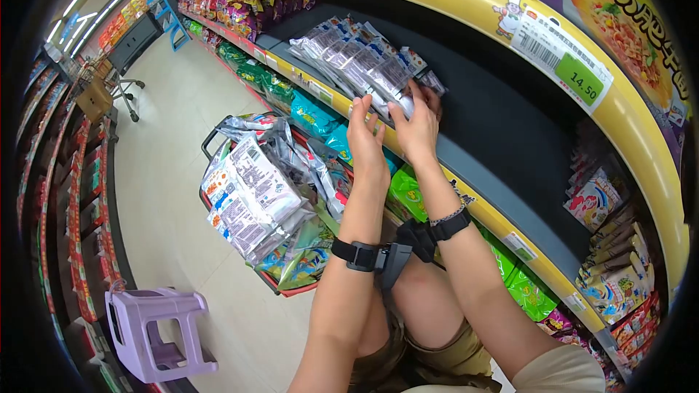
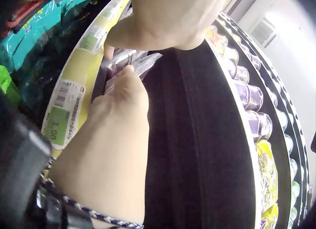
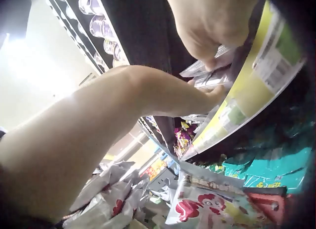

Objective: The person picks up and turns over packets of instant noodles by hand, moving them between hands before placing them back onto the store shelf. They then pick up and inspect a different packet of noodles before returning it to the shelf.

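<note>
A leaning row of silver snack packets (image 1: 357,58) with printed backs lies along the front of a dark shelf (image 1: 495,138). My right hand (image 1: 419,127) grips the near end of the row, thumb in front and fingers round the far side. Beside it, my left hand (image 1: 369,149) touches the packets' front side at the shelf edge with fairly straight fingers. In the left wrist view, clear packet edges (image 2: 145,65) show between the two hands. The right wrist view has the left forearm (image 3: 148,90) crossing toward the same packets, its fingertips right at them.
A shopping basket (image 1: 297,291) heaped with large silver packs (image 1: 255,189) stands on the floor at the left. Farther out are a purple stool (image 1: 156,327) and a cart (image 1: 109,87). Yellow price rails (image 1: 466,18) border the shelf; green bags (image 1: 528,291) fill the level below.
</note>
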`<action>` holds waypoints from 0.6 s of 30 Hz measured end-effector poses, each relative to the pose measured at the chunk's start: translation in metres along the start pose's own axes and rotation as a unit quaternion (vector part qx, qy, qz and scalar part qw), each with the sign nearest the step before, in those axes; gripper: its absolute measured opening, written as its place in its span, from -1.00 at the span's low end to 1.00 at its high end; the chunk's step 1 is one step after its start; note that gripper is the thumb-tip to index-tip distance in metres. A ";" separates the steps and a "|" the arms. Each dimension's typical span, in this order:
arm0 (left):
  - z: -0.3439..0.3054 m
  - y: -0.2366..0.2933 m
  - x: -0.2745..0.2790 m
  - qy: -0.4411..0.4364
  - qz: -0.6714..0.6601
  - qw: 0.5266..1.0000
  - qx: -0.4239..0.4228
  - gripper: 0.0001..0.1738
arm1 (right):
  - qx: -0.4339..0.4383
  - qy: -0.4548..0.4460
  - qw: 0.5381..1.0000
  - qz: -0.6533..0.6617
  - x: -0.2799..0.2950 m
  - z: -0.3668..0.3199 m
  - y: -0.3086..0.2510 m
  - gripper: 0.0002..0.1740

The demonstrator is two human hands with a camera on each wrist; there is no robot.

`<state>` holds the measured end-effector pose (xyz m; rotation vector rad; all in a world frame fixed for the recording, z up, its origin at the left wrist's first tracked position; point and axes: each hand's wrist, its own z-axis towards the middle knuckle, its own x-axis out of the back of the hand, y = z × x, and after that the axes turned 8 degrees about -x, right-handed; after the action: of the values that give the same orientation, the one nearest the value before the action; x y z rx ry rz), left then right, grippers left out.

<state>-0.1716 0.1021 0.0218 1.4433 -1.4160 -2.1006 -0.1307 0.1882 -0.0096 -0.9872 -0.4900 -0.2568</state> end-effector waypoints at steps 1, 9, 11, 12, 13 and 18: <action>0.002 0.001 0.003 -0.004 -0.003 1.000 0.005 -0.24 | 0.003 0.000 1.000 -0.002 0.002 0.000 -0.003 -0.29; 0.002 0.006 0.028 -0.034 0.034 0.998 0.031 -0.31 | 0.064 -0.082 0.994 0.014 -0.001 -0.006 -0.002 -0.10; -0.001 0.008 0.035 -0.039 0.037 0.998 0.037 -0.32 | 0.062 -0.088 0.994 -0.014 0.000 -0.007 -0.001 -0.03; -0.003 0.009 0.037 -0.045 0.039 0.997 0.050 -0.33 | 0.060 -0.083 0.994 -0.034 0.000 -0.008 -0.003 -0.01; -0.004 0.010 0.039 -0.038 0.037 0.997 0.050 -0.36 | 0.052 -0.090 0.994 -0.037 0.000 -0.009 -0.004 0.01; -0.012 0.007 0.032 -0.028 0.006 0.998 0.050 -0.35 | 0.014 -0.108 0.992 -0.064 0.000 -0.010 -0.006 0.08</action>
<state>-0.1797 0.0716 0.0079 1.4176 -1.5678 -2.1067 -0.1306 0.1764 -0.0097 -0.9623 -0.7544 -0.2591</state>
